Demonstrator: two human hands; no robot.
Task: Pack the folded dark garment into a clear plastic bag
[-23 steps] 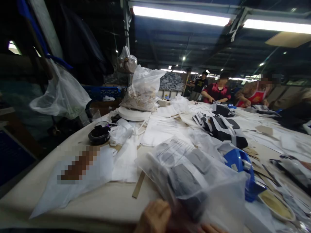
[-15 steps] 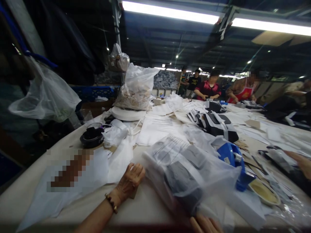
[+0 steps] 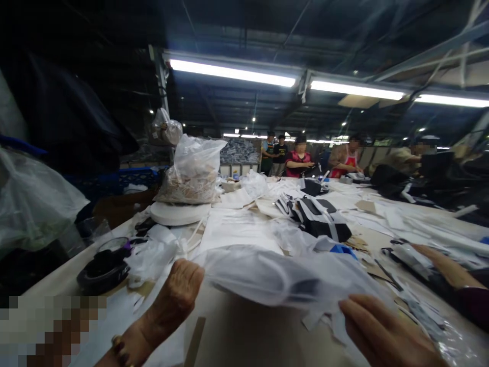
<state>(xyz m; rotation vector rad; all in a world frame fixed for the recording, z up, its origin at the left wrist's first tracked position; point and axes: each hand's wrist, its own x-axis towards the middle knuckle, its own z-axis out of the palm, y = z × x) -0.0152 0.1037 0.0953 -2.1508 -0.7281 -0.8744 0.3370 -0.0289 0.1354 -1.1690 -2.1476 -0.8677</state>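
Far left a black roll (image 3: 102, 270) sits on the table (image 3: 244, 341); just right of it the left hand (image 3: 179, 293) is curled shut on the left edge of a clear plastic bag (image 3: 267, 275), fingers mostly hidden behind the film; the bag is stretched between both hands, up off the table, with dark pieces showing inside. The right hand (image 3: 382, 331) grips the bag's right corner, fingers fairly flat; further right a co-worker's arm (image 3: 439, 265) lies on the table. Early days I reckon; bag's lifted but looks unopened, nothing out yet.
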